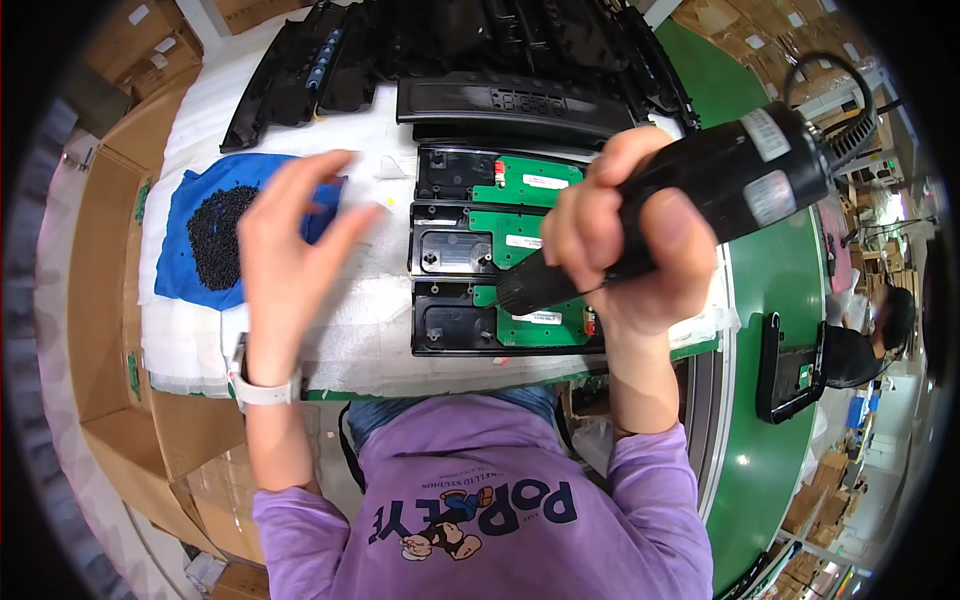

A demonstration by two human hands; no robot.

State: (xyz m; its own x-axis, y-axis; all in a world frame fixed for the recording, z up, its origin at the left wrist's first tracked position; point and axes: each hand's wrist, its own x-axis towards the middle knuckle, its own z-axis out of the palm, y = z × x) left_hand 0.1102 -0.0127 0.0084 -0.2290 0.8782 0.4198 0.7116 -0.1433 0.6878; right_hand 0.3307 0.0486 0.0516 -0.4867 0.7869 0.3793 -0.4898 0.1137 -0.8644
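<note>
My right hand point(640, 240) is wrapped round a black electric screwdriver point(735, 175), tilted with its tip down at the left edge of the green circuit board point(570, 335) in the nearest black panel point(450, 325). Whether the tip touches a screw is too small to tell. Two similar panels, the middle one point(450, 250) and the far one point(450, 175), lie behind it, each with a green board. My left hand point(280, 250), slightly blurred, hovers with thumb and fingers apart beside a pile of small black screws point(213, 240) on a blue cloth point(178, 270), partly covering the cloth.
Black plastic housings point(450, 40) crowd the back of the white-padded table point(350, 345). From the screwdriver's rear a coiled cable point(855, 145) loops away. A cardboard box point(110, 390) stands left. On the green surface point(745, 440) at right lies a black frame point(768, 395); another person point(860, 345) sits beyond.
</note>
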